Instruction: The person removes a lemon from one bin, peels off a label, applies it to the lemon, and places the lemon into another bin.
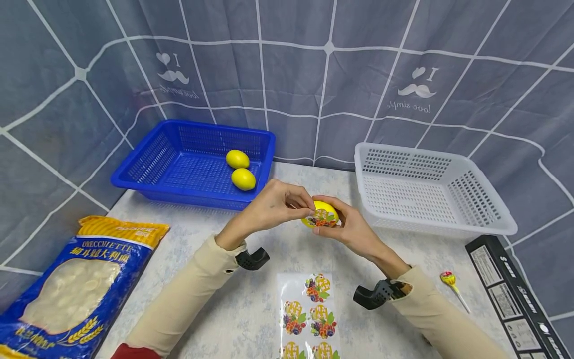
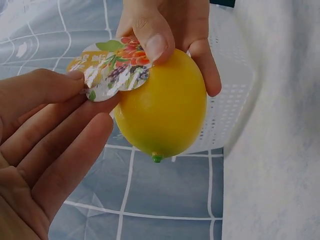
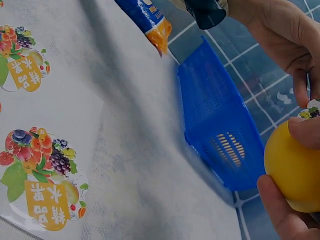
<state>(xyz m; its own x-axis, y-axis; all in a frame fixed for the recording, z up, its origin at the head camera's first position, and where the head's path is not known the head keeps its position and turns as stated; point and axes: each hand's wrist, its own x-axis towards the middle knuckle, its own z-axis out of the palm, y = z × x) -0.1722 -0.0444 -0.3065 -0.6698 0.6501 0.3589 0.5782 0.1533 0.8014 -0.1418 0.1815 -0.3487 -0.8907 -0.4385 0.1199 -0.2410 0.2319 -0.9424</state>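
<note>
My right hand (image 1: 354, 230) holds a yellow lemon (image 2: 165, 110) between thumb and fingers, above the middle of the table. A glossy sticker (image 2: 117, 62) with printed fruit and yellow lettering lies partly against the lemon's side. Its one edge is pinched by my left hand (image 1: 277, 205) between thumb and fingertips, while the right thumb presses the opposite edge onto the peel. In the left wrist view the pinched part stands off the lemon. Below the hands lies a sticker sheet (image 1: 289, 286) with several matching fruit stickers.
Two lemons (image 1: 243, 179) sit in a blue basket (image 1: 193, 196) at the back left. A white basket (image 1: 430, 225) stands at the back right. A pasta bag (image 1: 71, 294) lies at left; a lollipop (image 1: 448, 279) and a black box (image 1: 515, 299) lie at right.
</note>
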